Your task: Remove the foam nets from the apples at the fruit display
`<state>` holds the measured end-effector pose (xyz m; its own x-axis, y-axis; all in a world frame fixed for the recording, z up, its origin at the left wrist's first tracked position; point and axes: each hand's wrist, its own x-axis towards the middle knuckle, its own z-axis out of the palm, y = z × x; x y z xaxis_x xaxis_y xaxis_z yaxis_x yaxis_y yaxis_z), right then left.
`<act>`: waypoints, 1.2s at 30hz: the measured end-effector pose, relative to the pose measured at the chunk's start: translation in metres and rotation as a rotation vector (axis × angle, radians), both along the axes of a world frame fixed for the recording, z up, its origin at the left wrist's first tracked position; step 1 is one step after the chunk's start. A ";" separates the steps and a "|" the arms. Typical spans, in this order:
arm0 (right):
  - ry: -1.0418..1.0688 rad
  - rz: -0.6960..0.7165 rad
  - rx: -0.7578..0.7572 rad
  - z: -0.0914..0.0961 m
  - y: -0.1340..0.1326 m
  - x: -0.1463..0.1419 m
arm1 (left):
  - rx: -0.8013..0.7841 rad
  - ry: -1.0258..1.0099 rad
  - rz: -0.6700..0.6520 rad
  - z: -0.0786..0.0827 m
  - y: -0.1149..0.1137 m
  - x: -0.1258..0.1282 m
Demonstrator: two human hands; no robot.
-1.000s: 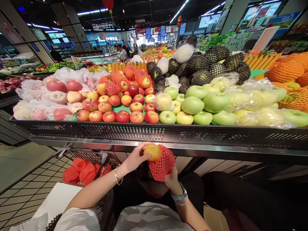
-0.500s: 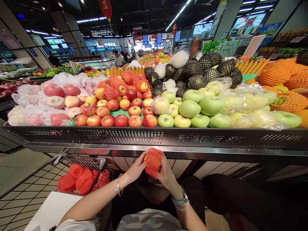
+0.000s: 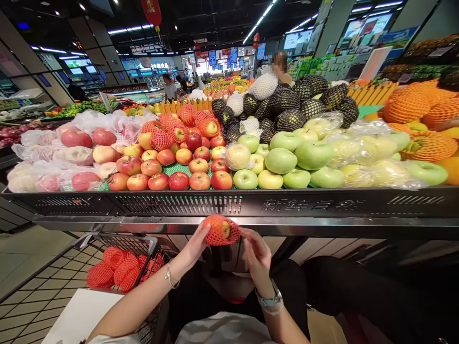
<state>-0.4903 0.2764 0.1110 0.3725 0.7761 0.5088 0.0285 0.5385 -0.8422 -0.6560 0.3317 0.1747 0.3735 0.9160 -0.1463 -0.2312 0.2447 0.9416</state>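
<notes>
My left hand (image 3: 195,246) grips an apple wrapped in a red foam net (image 3: 219,230), held just under the front rail of the fruit stand (image 3: 251,205). My right hand (image 3: 256,255) is beside it on the right, fingers spread, with a fingertip touching the net's edge. On the stand lie red apples (image 3: 179,180), some in red nets (image 3: 161,138), and green apples (image 3: 279,160). At lower left a wire shopping cart (image 3: 143,248) holds several more red foam nets (image 3: 118,270).
Bagged apples (image 3: 53,162) fill the stand's left end, bagged green apples (image 3: 373,162) the right. Dark netted fruit (image 3: 287,105) is piled behind, orange-netted fruit (image 3: 419,114) at far right. A person (image 3: 279,67) stands behind the display. A white board (image 3: 82,315) lies on the cart.
The net went from half pulled over the apple to covering it. Both hands rose toward the stand's rail, and my right hand has come off the apple and opened.
</notes>
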 end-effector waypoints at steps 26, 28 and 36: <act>0.092 -0.035 -0.015 -0.037 0.011 -0.035 | -0.030 0.112 -0.084 -0.004 -0.027 0.006; 0.113 -0.028 -0.021 -0.036 0.011 -0.035 | 0.039 0.135 -0.050 -0.001 -0.023 0.004; 0.078 -0.049 -0.039 -0.031 0.006 -0.036 | -0.001 0.013 -0.045 0.019 -0.017 -0.003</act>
